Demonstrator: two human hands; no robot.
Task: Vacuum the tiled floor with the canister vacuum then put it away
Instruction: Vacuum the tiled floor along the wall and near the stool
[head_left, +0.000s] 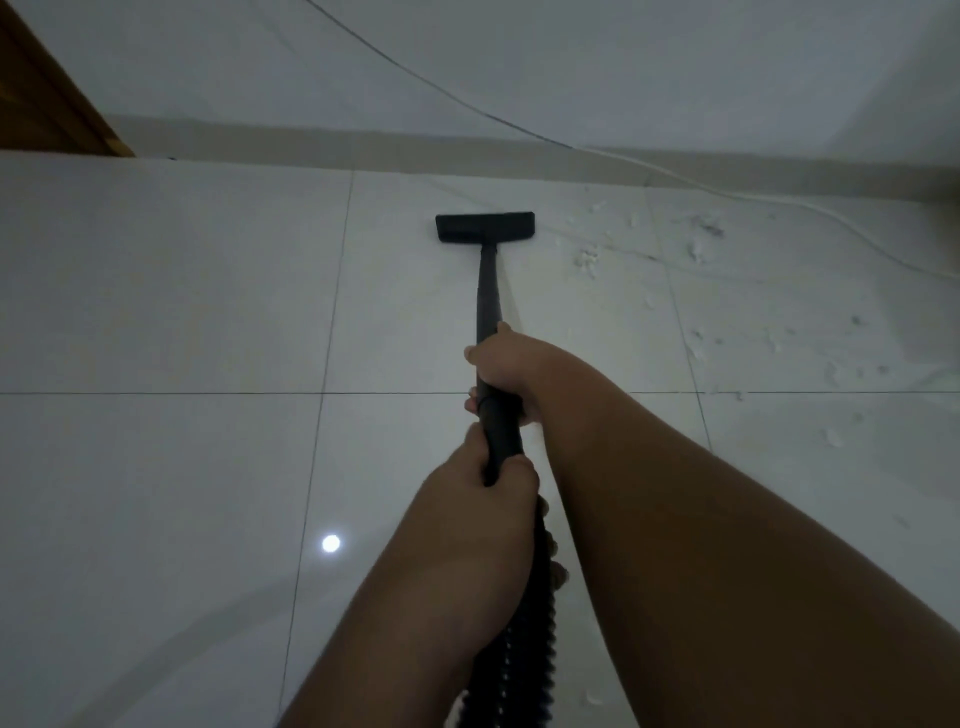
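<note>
A black vacuum wand (488, 296) runs forward from my hands to a flat black floor nozzle (485, 227) resting on the white tiled floor (171, 291) close to the skirting. My right hand (506, 371) is shut around the wand higher up. My left hand (485, 483) is shut on the wand's lower end, where the ribbed black hose (519, 639) joins and drops toward the bottom edge. The canister itself is out of view. White crumbs and dust (696, 249) lie scattered on the tiles to the right of the nozzle.
A grey skirting (311, 148) and white wall close the far side. A white cable (810, 208) trails along the floor at right, and a thin dark wire (415, 78) crosses the wall. A wooden door frame (47, 98) stands at upper left.
</note>
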